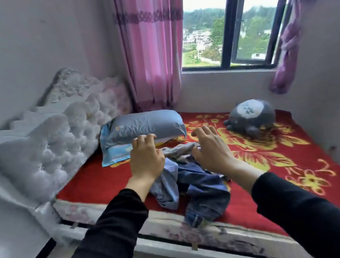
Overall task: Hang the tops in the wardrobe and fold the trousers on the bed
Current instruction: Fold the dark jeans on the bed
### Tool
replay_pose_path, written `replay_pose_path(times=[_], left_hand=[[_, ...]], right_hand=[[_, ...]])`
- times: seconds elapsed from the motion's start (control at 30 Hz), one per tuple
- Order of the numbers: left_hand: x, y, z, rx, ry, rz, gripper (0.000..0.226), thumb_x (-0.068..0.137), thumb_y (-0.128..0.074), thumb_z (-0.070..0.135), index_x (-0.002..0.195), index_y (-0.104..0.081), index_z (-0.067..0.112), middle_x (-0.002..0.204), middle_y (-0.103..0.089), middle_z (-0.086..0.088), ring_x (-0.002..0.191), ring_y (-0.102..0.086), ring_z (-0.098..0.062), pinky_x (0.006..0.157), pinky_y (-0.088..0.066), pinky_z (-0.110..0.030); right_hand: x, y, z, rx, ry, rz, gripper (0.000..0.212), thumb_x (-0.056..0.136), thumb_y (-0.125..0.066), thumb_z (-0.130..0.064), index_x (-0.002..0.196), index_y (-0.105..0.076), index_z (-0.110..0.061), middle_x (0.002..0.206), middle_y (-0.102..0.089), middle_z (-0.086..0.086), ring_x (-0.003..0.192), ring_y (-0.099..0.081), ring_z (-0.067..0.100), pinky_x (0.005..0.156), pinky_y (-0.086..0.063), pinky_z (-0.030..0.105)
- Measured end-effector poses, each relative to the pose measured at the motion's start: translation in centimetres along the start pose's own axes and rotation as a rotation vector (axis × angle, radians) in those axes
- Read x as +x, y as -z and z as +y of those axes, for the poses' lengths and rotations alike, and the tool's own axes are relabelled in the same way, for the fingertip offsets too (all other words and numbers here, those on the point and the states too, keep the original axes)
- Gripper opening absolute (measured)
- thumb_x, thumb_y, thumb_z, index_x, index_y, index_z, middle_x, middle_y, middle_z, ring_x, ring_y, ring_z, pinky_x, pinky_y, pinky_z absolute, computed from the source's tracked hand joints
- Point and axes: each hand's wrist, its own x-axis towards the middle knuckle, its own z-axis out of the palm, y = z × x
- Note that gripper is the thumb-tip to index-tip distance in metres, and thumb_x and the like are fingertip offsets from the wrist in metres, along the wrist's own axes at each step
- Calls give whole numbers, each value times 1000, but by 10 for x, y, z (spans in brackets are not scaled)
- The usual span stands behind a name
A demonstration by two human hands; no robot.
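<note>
A heap of clothes [192,180] lies on the near side of the bed [99,183], on its red flowered blanket. In the heap I see dark blue denim [206,196], a light blue garment [168,187] and a grey piece [179,149] at the far end. My left hand [146,157] hovers over the heap's left side with fingers loosely curled, holding nothing. My right hand [209,146] hovers over its right side, fingers bent downward, also empty. Both arms are in black sleeves. The wardrobe is out of view.
A grey-blue pillow [143,125] lies just beyond my hands by the white tufted headboard [48,144]. A grey plush toy [251,117] sits at the far right of the bed. Pink curtains [151,47] and a window [233,23] stand behind the bed.
</note>
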Motion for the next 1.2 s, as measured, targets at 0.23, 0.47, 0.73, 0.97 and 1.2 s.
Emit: replay_pose_path(times=[0.23,0.47,0.73,0.97,1.2], left_hand=[[63,-143,61,-8,-74,-157,41,86,-50,16,126,-50,8,123,-51,-15,116,-40,-31,97,-35,-37],[132,-293,63,0,-3,-391,40,85,-50,17,124,-50,9,124,-51,-15,117,-41,-31,94,-37,-42],[134,-418,28,69,162,-650,41,87,-47,17,128,-47,13,128,-48,-10,121,-38,-28,96,-38,-40],[98,-483,-8,146,376,-777,43,89,-45,16,132,-43,17,132,-44,-6,124,-36,-25,95,-38,-36],[51,-514,-31,-44,651,-892,56,94,-46,18,147,-29,18,150,-32,-5,132,-38,-26,103,-37,-37]], right_hand=[[45,-39,132,-51,-151,-64,38,85,-53,-15,122,-51,-8,126,-51,8,121,-38,24,97,-37,34],[105,-119,246,-88,-258,-257,29,84,-50,-14,112,-50,-7,118,-52,10,113,-41,27,94,-41,39],[129,-222,345,-70,-339,-530,33,88,-49,-17,119,-47,-5,120,-50,11,113,-40,28,87,-41,37],[132,-316,389,25,-243,-690,26,88,-50,-23,109,-52,-7,112,-54,9,107,-45,29,88,-39,36],[98,-394,385,99,-427,-1124,118,70,-71,-61,152,-5,-8,149,-30,6,136,-27,29,107,-28,52]])
